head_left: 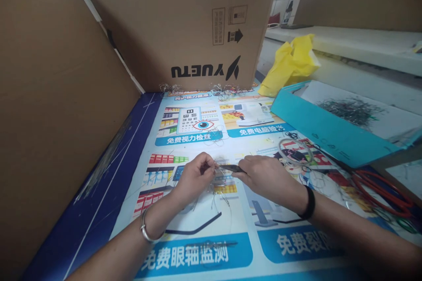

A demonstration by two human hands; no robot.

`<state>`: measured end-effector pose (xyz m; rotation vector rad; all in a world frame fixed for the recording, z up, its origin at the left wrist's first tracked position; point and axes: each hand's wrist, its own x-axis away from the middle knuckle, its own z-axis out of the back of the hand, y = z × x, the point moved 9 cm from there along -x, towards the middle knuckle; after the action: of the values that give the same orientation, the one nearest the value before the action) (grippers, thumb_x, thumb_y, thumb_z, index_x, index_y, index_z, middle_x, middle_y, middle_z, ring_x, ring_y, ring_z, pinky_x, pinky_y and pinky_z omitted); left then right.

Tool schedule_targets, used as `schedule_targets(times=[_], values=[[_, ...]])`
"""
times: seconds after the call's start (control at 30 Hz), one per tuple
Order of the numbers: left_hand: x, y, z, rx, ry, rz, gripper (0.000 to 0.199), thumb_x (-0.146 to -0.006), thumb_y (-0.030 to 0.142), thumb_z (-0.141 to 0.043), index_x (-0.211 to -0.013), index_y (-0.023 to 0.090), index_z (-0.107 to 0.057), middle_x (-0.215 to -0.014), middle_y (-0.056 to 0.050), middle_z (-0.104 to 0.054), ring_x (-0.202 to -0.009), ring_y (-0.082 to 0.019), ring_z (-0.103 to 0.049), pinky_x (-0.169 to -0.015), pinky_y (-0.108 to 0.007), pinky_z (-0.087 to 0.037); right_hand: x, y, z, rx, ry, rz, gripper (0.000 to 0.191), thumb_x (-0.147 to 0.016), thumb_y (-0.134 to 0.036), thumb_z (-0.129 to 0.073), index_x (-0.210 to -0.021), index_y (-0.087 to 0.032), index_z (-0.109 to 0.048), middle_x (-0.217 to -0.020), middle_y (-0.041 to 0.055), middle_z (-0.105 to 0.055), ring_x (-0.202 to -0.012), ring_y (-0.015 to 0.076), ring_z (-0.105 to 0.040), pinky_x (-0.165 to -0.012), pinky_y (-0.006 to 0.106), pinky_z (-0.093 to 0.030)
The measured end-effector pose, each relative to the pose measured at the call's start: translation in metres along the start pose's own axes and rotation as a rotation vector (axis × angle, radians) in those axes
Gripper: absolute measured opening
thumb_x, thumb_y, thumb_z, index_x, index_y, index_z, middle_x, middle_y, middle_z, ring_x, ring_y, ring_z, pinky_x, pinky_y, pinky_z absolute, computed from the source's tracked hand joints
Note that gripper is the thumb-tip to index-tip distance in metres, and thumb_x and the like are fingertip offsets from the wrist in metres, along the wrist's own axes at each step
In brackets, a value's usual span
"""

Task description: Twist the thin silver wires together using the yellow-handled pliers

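Catalogue of the two hands and fine wire at the dial's centre

Dial centred where the hands meet; twelve points away from me.

- Item, centre: fine wire piece [216, 165], pinched in the fingers of my left hand [196, 175], above the printed bench cover [237, 250]. Loose strands trail beneath it.
- Item, just toward three: slim dark tool [233, 168], type unclear. The fingers of my right hand [263, 175] are closed round its near end; its tip is at or very near the left fingertips. I cannot tell whether it bites.
- Six o'clock: thin bundle of strands [214, 244], lying flat.
- Nine: long straight strands [102, 167], beside the cardboard wall.
- Twelve: wire tangles [227, 91], along the foot of the cardboard.
- Between one and two: yellow bag [290, 63], crumpled.
- Two to three: blue box [326, 134], holding a heap of dark snippets [352, 112].
- Three: red cord [379, 193], looped.

Hazards, in my judgement:
- Slip: a tip so close to the fingers could nip skin if the tool skids off the thin wire.
- Snag: trailing ends could catch on neighbouring strands and drag the piece from the pinch.
- Deformation: too hard a squeeze or twist could kink or snap it.
- Loss: a dropped piece could vanish against the busy print.
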<state>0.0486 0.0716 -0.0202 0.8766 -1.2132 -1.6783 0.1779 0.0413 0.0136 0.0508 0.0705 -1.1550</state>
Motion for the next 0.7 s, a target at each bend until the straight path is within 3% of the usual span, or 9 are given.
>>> schedule_targets(times=[0.4, 0.53, 0.7], values=[[0.001, 0.006, 0.003, -0.173, -0.009, -0.08, 0.016, -0.074, 0.007, -0.046, -0.081, 0.019, -0.054, -0.071, 0.003, -0.054, -0.065, -0.01, -0.049, -0.062, -0.02, -0.039, -0.002, 0.0, -0.01, -0.002, 0.048, -0.01, 0.035, -0.088, -0.046, -0.041, -0.074, -0.019, -0.058, -0.073, 0.0038, -0.062, -0.069, 0.0175, -0.057, -0.056, 0.028, -0.027], [0.0, 0.013, 0.003, -0.212, -0.001, -0.121, 0.019, -0.074, 0.007, -0.046, -0.085, 0.02, -0.057, -0.074, 0.002, -0.057, -0.068, -0.011, -0.052, -0.063, -0.021, -0.04, -0.002, -0.002, -0.009, -0.018, 0.092, 0.008, 0.035, -0.088, -0.046, -0.041, -0.076, -0.018, -0.058, -0.073, 0.0044, -0.061, -0.069, 0.0168, -0.056, -0.057, 0.027, -0.027], [0.001, 0.02, 0.004, -0.292, 0.013, -0.163, 0.023, -0.071, 0.005, -0.046, -0.076, 0.019, -0.064, -0.077, -0.001, -0.062, -0.073, -0.013, -0.057, -0.069, -0.023, -0.043, -0.001, -0.004, -0.009, -0.029, 0.13, 0.022, 0.036, -0.088, -0.045, -0.041, -0.075, -0.017, -0.058, -0.072, 0.0045, -0.06, -0.069, 0.0159, -0.055, -0.058, 0.027, -0.029]])
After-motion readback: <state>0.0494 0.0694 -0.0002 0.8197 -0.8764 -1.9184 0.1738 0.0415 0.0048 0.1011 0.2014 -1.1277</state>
